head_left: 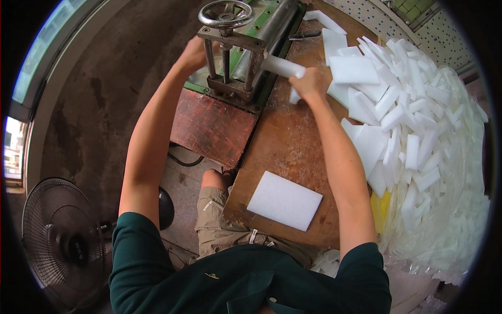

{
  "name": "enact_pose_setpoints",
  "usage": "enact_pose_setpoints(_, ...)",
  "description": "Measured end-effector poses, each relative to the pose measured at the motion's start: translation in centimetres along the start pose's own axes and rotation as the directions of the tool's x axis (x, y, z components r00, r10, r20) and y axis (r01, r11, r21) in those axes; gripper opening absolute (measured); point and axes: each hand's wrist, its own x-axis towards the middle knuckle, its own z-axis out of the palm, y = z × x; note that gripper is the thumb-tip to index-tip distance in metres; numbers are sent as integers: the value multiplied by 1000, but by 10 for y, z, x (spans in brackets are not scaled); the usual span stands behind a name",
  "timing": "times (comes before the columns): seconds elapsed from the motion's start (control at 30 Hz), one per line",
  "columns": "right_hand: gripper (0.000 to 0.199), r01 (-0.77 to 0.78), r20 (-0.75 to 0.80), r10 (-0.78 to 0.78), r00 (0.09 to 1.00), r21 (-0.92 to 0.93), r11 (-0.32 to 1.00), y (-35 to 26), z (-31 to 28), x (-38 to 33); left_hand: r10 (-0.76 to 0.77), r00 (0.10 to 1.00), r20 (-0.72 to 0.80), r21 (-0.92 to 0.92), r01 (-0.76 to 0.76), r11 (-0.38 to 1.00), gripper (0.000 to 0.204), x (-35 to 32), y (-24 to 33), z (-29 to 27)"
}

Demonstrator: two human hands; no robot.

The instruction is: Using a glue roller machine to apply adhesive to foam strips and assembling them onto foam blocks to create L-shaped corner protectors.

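Head cam: worn brown tabletop point(280, 144), dark floor point(99, 115) off L, green machine point(232, 37) w/ metal handwheel point(226, 18) up front. R side I've got a clear plastic bag point(405, 243), full of white foam pcs point(400, 102), some spilling onto the tabletop. L arm point(149, 136) nearly straight fwd, L hand point(194, 55) by the machine; fingers hidden, can't tell grip. R arm point(340, 152) also fwd, R hand point(312, 83) gripping near end of white foam block point(284, 66), other end beside the machine. White foam sheet point(285, 200) flat nr front edge.
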Motion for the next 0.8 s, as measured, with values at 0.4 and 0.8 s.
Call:
enact_pose_setpoints(0.4, 34, -101, -107, 114, 988, 124, 987, 52, -126, -203, -127, 925, -359, -404, -31, 914, 28, -189, 148, 81)
enact_pose_setpoints(0.8, 35, -61, -108, 94, 990, 274, 960, 40, -108, -325, -17, 995, -102, -82, 8, 997, 32, -264, 157, 131)
